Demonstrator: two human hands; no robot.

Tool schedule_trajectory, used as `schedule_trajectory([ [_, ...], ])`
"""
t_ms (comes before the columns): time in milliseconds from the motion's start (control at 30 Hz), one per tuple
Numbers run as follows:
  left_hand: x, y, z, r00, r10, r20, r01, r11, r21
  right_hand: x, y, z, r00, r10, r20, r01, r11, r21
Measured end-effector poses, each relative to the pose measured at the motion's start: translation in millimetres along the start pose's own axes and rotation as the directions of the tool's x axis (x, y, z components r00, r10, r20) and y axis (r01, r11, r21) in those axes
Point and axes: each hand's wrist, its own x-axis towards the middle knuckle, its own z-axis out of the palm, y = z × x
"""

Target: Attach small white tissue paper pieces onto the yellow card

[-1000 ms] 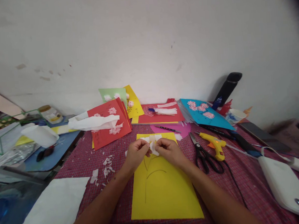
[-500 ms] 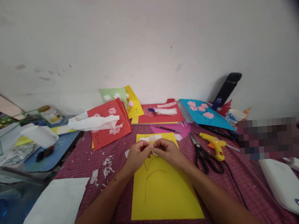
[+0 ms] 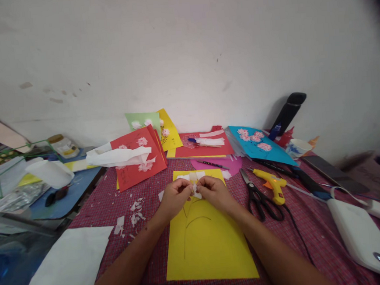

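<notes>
Above the upper part of a yellow sheet (image 3: 211,246) with thin curved pencil-like lines, both hands meet with fingertips pinched. My left hand (image 3: 177,198) is closed on a small piece of white tissue paper (image 3: 195,189). From the other side, my right hand (image 3: 216,194) pinches at the same piece, its thumb and index finger pressed together. The fingers partly cover the tissue. Just behind them, white tissue strips (image 3: 191,176) lie across the sheet's top edge.
Right of the sheet lie black-handled scissors (image 3: 263,202) and a yellow glue gun (image 3: 272,183) with its cord. A white power bank-like device (image 3: 361,234) sits farther right. Cards with tissue flowers, red (image 3: 139,164) and blue (image 3: 262,144), lean behind. White paper (image 3: 68,262) and scraps (image 3: 137,218) lie left.
My right hand's fingertips have moved slightly right, away from the left ones, showing more of the white tissue between them. My left hand has barely moved.
</notes>
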Motion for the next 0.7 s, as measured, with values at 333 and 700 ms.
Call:
schedule_trajectory([
  [333,2.2,-1.1,-3.6,0.998,-0.015,-0.061,0.018,0.999,0.04,1.4,-5.4,-2.4,0.996,0.085,0.001,-0.084,0.984,0.157],
  [700,3.1,-4.3,-5.5,0.998,-0.018,-0.059,0.015,0.999,-0.045,0.4,-8.4,-3.8,0.992,0.121,-0.027,-0.114,0.976,0.185],
])
